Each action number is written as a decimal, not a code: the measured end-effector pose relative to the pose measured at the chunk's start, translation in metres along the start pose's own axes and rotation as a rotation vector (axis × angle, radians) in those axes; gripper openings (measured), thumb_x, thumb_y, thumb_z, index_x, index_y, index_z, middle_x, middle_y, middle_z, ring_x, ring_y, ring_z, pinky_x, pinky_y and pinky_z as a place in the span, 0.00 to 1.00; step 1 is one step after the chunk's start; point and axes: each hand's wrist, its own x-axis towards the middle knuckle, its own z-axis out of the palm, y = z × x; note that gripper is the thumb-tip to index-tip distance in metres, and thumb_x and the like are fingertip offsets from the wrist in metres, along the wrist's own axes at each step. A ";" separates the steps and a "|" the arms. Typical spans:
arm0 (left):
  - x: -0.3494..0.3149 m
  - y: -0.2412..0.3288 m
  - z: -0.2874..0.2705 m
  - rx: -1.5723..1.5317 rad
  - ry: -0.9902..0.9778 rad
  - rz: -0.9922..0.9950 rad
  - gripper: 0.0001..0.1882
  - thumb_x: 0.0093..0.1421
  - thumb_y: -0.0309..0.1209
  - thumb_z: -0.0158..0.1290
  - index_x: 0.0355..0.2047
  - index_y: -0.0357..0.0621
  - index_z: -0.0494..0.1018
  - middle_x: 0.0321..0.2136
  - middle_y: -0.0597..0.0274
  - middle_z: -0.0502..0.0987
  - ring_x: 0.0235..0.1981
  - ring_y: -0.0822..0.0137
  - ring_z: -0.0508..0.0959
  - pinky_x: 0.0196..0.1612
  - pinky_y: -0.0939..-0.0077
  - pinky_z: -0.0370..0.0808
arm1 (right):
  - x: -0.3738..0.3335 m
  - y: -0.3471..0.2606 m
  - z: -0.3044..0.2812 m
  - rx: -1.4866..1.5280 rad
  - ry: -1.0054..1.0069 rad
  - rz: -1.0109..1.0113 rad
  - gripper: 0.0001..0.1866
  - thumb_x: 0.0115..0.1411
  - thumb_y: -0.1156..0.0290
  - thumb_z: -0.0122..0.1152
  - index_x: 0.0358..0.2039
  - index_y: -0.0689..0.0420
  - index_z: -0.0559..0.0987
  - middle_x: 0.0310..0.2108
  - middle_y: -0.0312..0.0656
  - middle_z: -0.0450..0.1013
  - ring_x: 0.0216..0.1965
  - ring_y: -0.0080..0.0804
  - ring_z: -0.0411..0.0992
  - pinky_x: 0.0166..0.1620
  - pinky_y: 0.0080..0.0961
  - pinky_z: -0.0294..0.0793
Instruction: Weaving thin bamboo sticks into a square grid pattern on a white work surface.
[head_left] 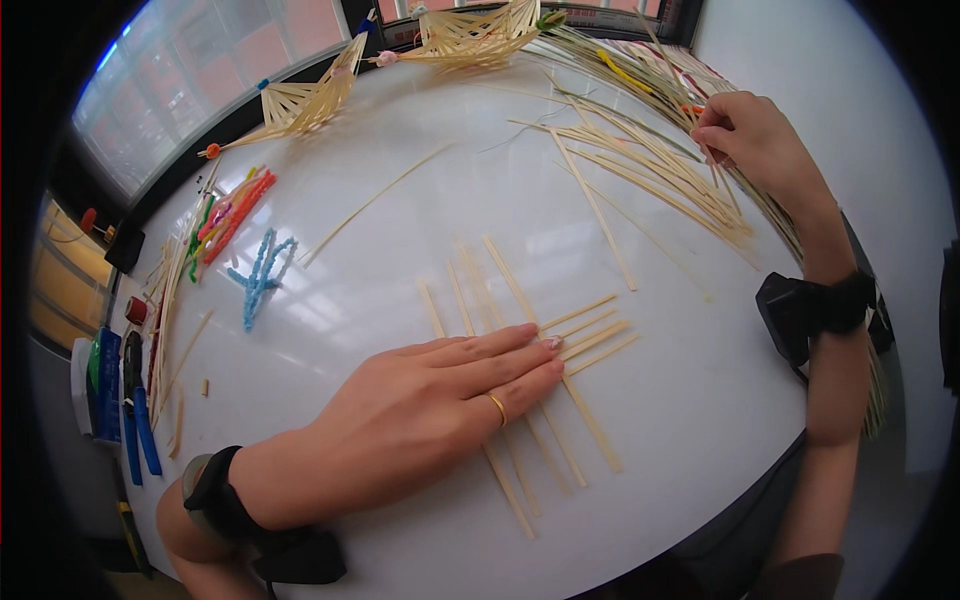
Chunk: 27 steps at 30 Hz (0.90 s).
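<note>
My left hand (430, 405) lies flat, fingers stretched out, over a crossed grid of pale bamboo strips (592, 425) on the white table. Several strips run away from me under the palm, and the ends of several crosswise strips (590, 345) stick out past the fingertips; the crossings are hidden by the hand. At the far right my right hand (750, 140) pinches a thin strip (658, 45) that rises above its fingers. This hand is over a pile of loose bamboo strips (660, 170) and beside a long bundle of greenish stalks (605, 75).
Woven strip pieces (470, 35) stand along the window edge. Blue fuzzy stems (262, 278) and coloured fuzzy stems (235, 215) lie left, near blue-handled pliers (138, 430) and a red tape roll (136, 310). A single strip (375, 200) crosses the table's middle. A white wall (840, 120) bounds the right.
</note>
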 end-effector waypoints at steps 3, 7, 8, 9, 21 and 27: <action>0.002 0.000 0.000 -0.023 0.017 0.005 0.20 0.56 0.23 0.47 0.50 0.41 0.71 0.53 0.57 0.72 0.54 0.59 0.73 0.54 0.70 0.72 | 0.001 -0.003 0.000 0.097 -0.018 0.000 0.04 0.53 0.76 0.59 0.26 0.63 0.76 0.18 0.41 0.73 0.19 0.25 0.71 0.26 0.24 0.68; 0.002 0.001 -0.001 -0.027 0.031 -0.022 0.21 0.56 0.22 0.47 0.51 0.41 0.70 0.54 0.57 0.71 0.54 0.59 0.73 0.54 0.70 0.72 | 0.000 -0.007 -0.002 0.119 -0.009 0.005 0.06 0.51 0.77 0.60 0.30 0.64 0.77 0.19 0.41 0.74 0.21 0.24 0.72 0.28 0.22 0.72; 0.002 0.001 -0.001 -0.017 0.029 -0.010 0.21 0.56 0.22 0.47 0.51 0.41 0.70 0.55 0.57 0.71 0.54 0.59 0.72 0.54 0.70 0.72 | 0.000 -0.006 -0.001 0.119 -0.007 0.003 0.06 0.51 0.77 0.60 0.30 0.64 0.77 0.19 0.41 0.74 0.21 0.24 0.72 0.28 0.22 0.72; 0.001 0.000 -0.001 -0.014 0.030 -0.011 0.21 0.56 0.22 0.47 0.51 0.41 0.70 0.55 0.57 0.71 0.54 0.59 0.72 0.54 0.70 0.72 | 0.000 -0.004 0.000 0.128 -0.026 -0.002 0.07 0.51 0.77 0.60 0.31 0.65 0.78 0.20 0.41 0.74 0.21 0.24 0.73 0.28 0.22 0.72; -0.001 0.000 0.000 0.058 -0.032 0.009 0.23 0.58 0.25 0.44 0.55 0.43 0.67 0.57 0.57 0.67 0.56 0.60 0.71 0.53 0.72 0.72 | 0.000 -0.007 0.004 -0.023 0.068 -0.074 0.08 0.54 0.71 0.62 0.29 0.62 0.80 0.22 0.37 0.74 0.24 0.21 0.70 0.31 0.18 0.68; 0.001 0.003 -0.001 0.049 -0.030 -0.015 0.23 0.57 0.26 0.46 0.54 0.46 0.67 0.59 0.53 0.64 0.50 0.58 0.75 0.48 0.73 0.75 | -0.008 -0.027 -0.004 0.233 0.301 -0.111 0.09 0.56 0.67 0.63 0.31 0.59 0.80 0.25 0.40 0.78 0.28 0.24 0.76 0.31 0.18 0.72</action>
